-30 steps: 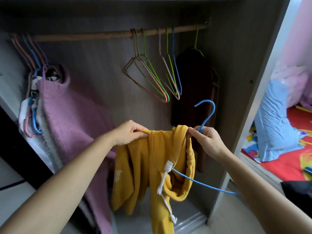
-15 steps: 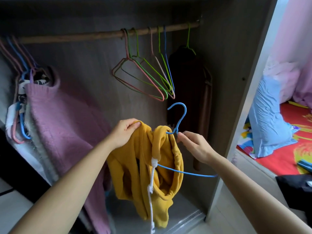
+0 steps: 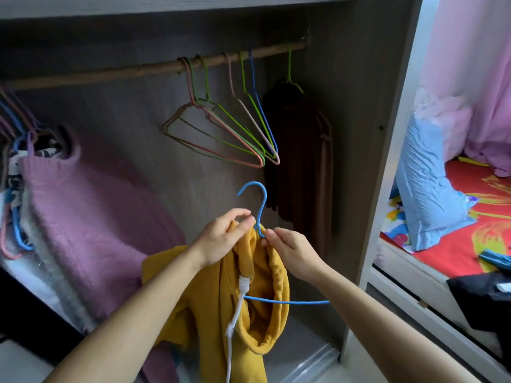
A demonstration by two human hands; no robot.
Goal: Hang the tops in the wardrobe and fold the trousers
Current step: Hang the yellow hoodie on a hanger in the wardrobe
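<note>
left hand (image 3: 221,239): I've got the neck edge of the yellow hoodie (image 3: 254,313) pinched between thumb and fingertips, right up by the hanger's neck

right hand (image 3: 290,252): fingertips nipped in at the twisted base of the hook, just beside my left; can't really tell if I'm on wire, fabric or both

blue hanger (image 3: 261,208): hook sticking up between my two hands, well below the rail; its bottom bar pokes out to the right through the hood opening

hoodie: bunched up and dangling under my hands in front of the open wardrobe (image 3: 345,106), white drawstring (image 3: 237,308) hanging down the front

rail (image 3: 110,74): wooden, with a bunch of empty wire hangers (image 3: 221,134) in the middle

left of that: fuzzy pink sweater (image 3: 83,203), hung

right of that: dark garment (image 3: 298,161) on a green hanger

outside the wardrobe: bed (image 3: 456,244) with a red cover and a blue pillow (image 3: 425,194)
</note>
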